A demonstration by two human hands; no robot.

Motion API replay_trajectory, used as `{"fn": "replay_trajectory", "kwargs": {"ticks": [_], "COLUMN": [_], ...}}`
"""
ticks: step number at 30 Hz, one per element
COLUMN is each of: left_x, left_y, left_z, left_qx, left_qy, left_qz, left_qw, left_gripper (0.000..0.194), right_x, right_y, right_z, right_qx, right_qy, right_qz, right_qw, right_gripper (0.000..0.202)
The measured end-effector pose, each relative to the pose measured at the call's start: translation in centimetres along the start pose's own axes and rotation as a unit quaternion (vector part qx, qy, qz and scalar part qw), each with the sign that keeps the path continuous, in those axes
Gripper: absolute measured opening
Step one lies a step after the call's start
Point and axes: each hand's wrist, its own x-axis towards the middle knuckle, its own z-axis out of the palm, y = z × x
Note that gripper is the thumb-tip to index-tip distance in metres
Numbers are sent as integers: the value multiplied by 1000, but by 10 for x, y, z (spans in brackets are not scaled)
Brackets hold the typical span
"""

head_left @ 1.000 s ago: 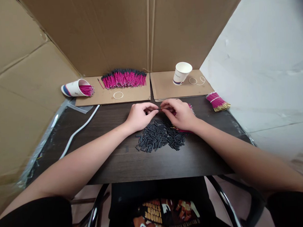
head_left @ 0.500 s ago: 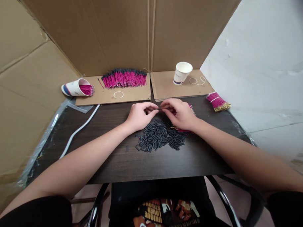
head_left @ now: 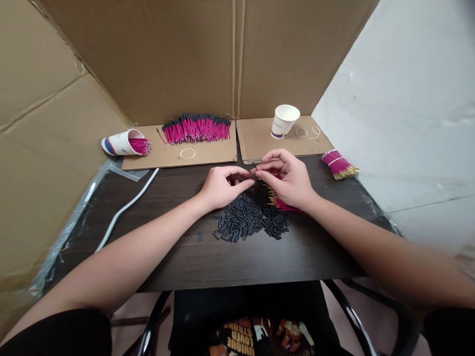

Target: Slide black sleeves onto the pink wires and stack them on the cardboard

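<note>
My left hand hovers over the back of a heap of short black tubes. Its thumb and forefinger are a little apart, and nothing shows between them. Close beside it, my right hand pinches a thin wire with a dark end between thumb and fingertips. Under my right hand lies a pile of pink wires with gold tips, partly covered by the palm. Pink wires with black ends stand in a wide row on the cardboard at the back.
A tipped paper cup with pink wires lies at the left. An upright cup and rubber bands are at the back right. A tied pink bundle rests at the right. A white cable crosses the left side.
The fingers of my left hand have parted. The fingertips of my right hand have lifted, and the wire's dark end now shows above them. More gold-tipped wires are visible. The view has shifted slightly.
</note>
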Motion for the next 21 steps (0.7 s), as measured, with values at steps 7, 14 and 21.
{"fn": "replay_trajectory", "kwargs": {"ticks": [7,14,21], "left_x": [-2,-4,5], "left_y": [3,6,-4], "left_z": [2,2,-22], "left_qx": [-46,-34,184], "left_qy": [-25,-20,121], "left_qz": [28,28,-30], "left_qw": [998,999,975], "left_gripper": [31,28,25], "right_x": [3,3,2], "right_y": [-11,-5,6], "right_z": [3,2,-16], "right_qx": [195,181,-150], "right_qy": [-12,-29,-31], "right_qz": [132,129,-66], "right_qw": [972,975,986], "right_gripper": [66,66,32]}}
